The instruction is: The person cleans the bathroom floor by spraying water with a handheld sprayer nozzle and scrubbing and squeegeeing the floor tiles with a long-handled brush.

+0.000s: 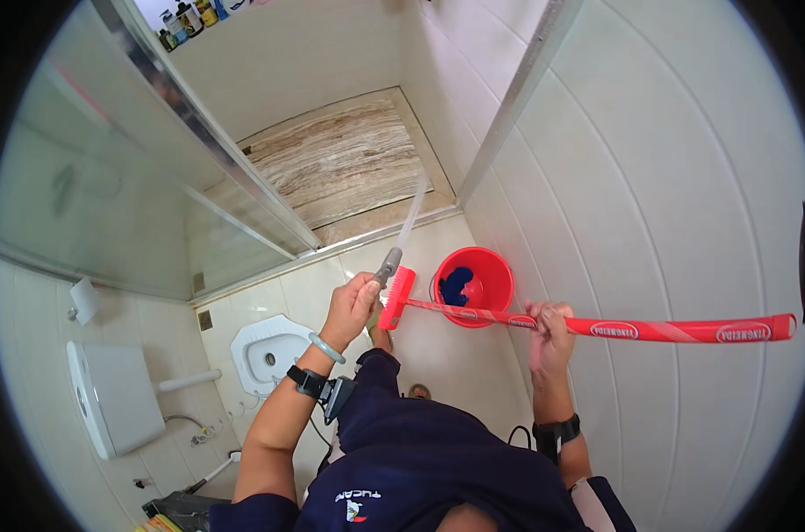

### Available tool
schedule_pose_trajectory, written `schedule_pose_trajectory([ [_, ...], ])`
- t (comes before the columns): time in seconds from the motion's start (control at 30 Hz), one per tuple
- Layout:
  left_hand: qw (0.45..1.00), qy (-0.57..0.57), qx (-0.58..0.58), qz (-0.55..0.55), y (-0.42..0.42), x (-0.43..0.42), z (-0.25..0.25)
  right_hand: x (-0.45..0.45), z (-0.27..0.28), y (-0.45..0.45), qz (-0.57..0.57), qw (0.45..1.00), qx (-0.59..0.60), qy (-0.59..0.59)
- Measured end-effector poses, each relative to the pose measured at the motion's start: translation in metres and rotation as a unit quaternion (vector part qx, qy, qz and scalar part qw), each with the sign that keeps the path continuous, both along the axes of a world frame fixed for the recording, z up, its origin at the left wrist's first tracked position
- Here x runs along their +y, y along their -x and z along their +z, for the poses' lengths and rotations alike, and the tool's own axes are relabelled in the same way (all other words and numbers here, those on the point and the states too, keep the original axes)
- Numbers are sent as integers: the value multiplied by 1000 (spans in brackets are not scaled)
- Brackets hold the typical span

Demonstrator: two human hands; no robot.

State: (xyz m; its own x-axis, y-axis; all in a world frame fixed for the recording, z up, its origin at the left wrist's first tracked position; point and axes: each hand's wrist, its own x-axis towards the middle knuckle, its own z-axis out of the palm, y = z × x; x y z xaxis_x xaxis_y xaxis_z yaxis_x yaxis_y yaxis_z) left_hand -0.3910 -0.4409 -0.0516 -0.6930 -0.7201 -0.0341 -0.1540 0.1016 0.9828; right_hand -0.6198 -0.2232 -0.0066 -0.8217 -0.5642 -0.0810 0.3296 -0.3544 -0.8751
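My left hand (pixel 356 306) is closed round a grey spray nozzle (pixel 389 264), and water shoots from it toward the shower floor. Just right of the nozzle is the red brush head (pixel 398 299) with pale bristles. Its long red handle (pixel 633 330) runs to the right, gripped partway along by my right hand (pixel 551 332). Beneath the handle, a red bucket (pixel 502 266) stands on the floor with a dark blue cloth (pixel 455 285) inside.
A glass shower partition (pixel 109 177) stands at the left, and a raised sill (pixel 358 243) borders the stone-patterned shower floor (pixel 336 160). Left are a squat toilet (pixel 271 355) and a white cistern (pixel 118 399). Bottles (pixel 189 19) stand on a ledge. A tiled wall (pixel 651 195) rises at the right.
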Motion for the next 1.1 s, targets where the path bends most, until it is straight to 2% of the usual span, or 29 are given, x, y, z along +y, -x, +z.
schedule_pose_trajectory([
  [0.1,999,-43,-31,-5,6,-32,-11,-71,-29,28,28,999,-19,-2],
  [0.13,997,-75,-29,-10,1,-42,8,-99,-21,29,42,999,-24,-1],
  [0.2,996,-89,-18,-21,8,-62,27,-158,-54,49,68,997,-34,3],
  [0.27,996,-79,-17,-48,19,-85,47,-221,-78,63,54,995,-6,-79],
  [0.3,996,-77,-16,-48,21,-94,47,-247,-83,65,53,996,-5,-78],
  [0.37,990,-119,-14,-74,17,-106,52,-285,-84,62,56,986,2,-157],
  [0.4,988,-135,1,-70,18,-110,55,-296,-84,62,55,986,3,-155],
  [0.47,986,-154,11,-68,15,-114,50,-306,-84,63,159,967,-2,-198],
  [0.5,982,-175,21,-65,13,-115,45,-309,-81,57,159,967,2,-200],
  [0.57,985,-156,48,-50,12,-119,40,-320,-73,41,201,910,-55,-359],
  [0.7,981,-184,54,-23,13,-127,43,-326,-54,28,241,892,-70,-377],
  [0.8,980,-186,66,-25,21,-130,45,-329,-56,33,276,885,-126,-353],
  [0.87,981,-181,64,-25,16,-128,49,-327,-70,30,237,935,-157,-210],
  [0.9,980,-184,65,-26,17,-128,50,-329,-68,31,241,935,-155,-210],
  [0.97,979,-189,65,-27,17,-128,52,-331,-63,28,226,952,-176,-110],
  [1.1,977,-194,86,-3,19,-133,54,-321,-40,21,234,943,-160,-176],
])
